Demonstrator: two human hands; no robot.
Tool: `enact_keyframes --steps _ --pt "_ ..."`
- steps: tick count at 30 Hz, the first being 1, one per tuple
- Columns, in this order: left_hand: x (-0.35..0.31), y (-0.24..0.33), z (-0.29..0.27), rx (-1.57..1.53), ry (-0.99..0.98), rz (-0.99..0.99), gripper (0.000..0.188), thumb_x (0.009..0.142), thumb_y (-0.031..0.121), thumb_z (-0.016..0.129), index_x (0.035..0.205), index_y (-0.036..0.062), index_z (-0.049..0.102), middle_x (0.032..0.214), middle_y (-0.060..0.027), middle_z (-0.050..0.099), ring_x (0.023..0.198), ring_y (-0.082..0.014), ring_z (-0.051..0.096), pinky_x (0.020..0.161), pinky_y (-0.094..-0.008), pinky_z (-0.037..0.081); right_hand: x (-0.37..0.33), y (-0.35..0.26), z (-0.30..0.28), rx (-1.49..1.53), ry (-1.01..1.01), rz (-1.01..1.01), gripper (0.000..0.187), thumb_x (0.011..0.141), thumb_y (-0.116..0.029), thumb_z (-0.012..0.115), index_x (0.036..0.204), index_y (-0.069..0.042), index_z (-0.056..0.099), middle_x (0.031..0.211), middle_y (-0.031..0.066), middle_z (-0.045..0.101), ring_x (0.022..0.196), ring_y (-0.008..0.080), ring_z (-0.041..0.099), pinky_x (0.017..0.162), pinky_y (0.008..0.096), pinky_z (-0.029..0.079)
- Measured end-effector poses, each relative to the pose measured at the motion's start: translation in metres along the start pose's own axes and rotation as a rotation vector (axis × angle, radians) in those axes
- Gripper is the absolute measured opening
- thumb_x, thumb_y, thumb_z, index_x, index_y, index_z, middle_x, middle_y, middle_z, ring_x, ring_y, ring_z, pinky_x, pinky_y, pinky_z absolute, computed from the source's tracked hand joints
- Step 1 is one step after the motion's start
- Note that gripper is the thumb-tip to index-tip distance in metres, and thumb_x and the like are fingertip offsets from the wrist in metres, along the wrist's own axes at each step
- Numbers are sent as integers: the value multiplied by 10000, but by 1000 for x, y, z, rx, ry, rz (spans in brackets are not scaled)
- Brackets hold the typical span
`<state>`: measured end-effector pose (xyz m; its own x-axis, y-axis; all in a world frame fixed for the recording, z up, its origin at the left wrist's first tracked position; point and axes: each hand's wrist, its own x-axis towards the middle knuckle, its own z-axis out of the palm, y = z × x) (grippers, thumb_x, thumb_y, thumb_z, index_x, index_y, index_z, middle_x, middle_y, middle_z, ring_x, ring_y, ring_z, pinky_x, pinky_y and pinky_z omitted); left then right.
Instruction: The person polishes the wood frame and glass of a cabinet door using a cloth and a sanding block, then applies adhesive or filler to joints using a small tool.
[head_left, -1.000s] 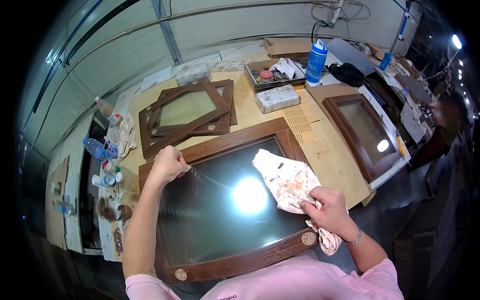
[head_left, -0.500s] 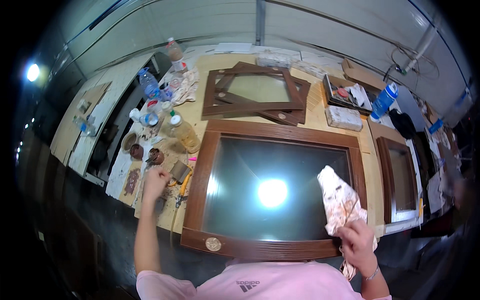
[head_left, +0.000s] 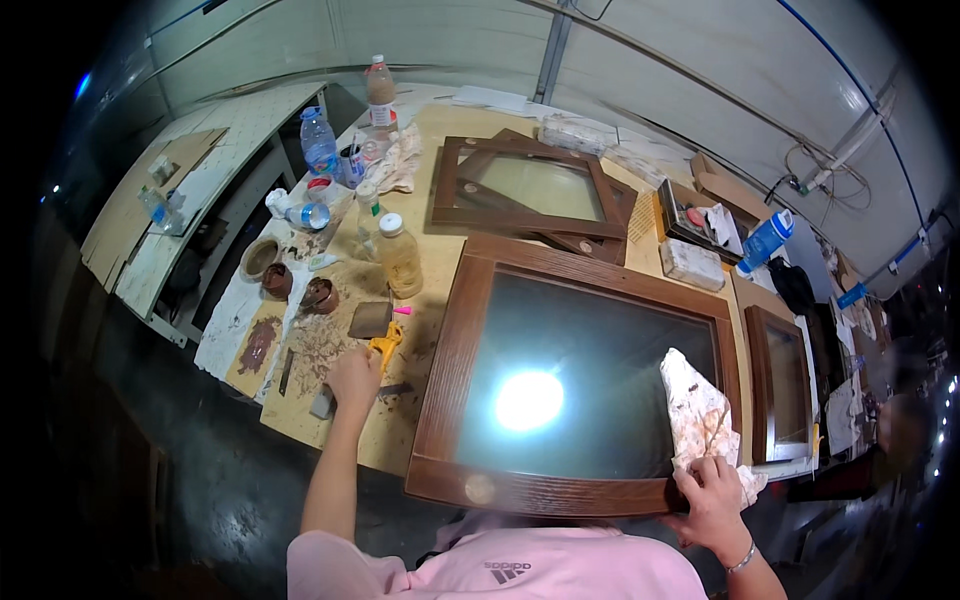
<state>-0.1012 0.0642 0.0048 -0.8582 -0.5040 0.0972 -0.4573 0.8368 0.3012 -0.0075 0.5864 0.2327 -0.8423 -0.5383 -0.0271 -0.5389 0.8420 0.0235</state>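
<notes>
My left hand point(head_left: 354, 378) is closed around a yellow air blow gun point(head_left: 388, 343), whose head shows beyond my fingers. A brown wooden frame with a glass pane point(head_left: 447, 400) lies in front of me, with a bright light reflected in the glass. At its lower right corner my right hand point(head_left: 712, 497) is closed, fingers bent over the rail and the thumb at the outer edge. A stained white rag point(head_left: 697, 405) is bunched under those fingers and spreads over the glass and rail. How much of the grip is on the rail is hidden.
Left of the frame stand a bottle of yellowish liquid point(head_left: 401, 262), brown-stained cups point(head_left: 319, 295) and a dark sanding block point(head_left: 371, 320). Stacked frames point(head_left: 520, 217) lie behind. To the right are a blue bottle point(head_left: 765, 242), a wrapped white block point(head_left: 693, 264) and a smaller frame point(head_left: 762, 380).
My left hand has moved right and down from beside the cups and taken hold of the blow gun. My right hand has shifted onto the frame's corner with the rag. The view has tilted.
</notes>
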Motion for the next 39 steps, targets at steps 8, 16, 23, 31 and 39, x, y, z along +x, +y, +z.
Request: enact_keyframes --steps 8,16,23,31,39 --pt "4 21 -9 -209 -106 47 328 781 249 697 1006 19 631 840 -209 683 823 -392 678 760 -493 521 7 -7 -2 -15 11 -14 632 511 -286 895 1049 -106 615 987 76 557 938 282 545 760 418 426" --pt "5 24 -51 -383 -170 -5 311 817 296 674 838 3 569 763 -201 638 746 -404 635 676 -471 477 1 -9 2 -43 31 -45 557 532 -239 868 1003 -118 598 947 70 545 923 270 550 735 393 430" --pt "-60 5 -68 -571 157 88 244 916 187 643 1071 -1 622 1029 -162 643 933 -290 635 827 -391 484 1 -16 -3 -118 16 -91 483 617 -209 814 1033 -108 589 973 68 554 934 247 559 736 378 427" --pt "-201 21 -163 -985 335 80 426 1016 55 513 1409 -12 363 1057 -85 601 931 -169 598 942 -322 499 7 30 9 3 -32 -348 479 660 -232 831 1036 -74 581 966 98 550 931 271 577 769 388 467" --pt "-423 82 -146 -1113 519 -127 242 984 31 550 1223 -7 550 1114 -122 652 950 -195 668 901 -331 531 22 36 -28 138 -38 -580 432 631 -178 800 957 -35 554 955 158 573 890 339 598 732 456 492"
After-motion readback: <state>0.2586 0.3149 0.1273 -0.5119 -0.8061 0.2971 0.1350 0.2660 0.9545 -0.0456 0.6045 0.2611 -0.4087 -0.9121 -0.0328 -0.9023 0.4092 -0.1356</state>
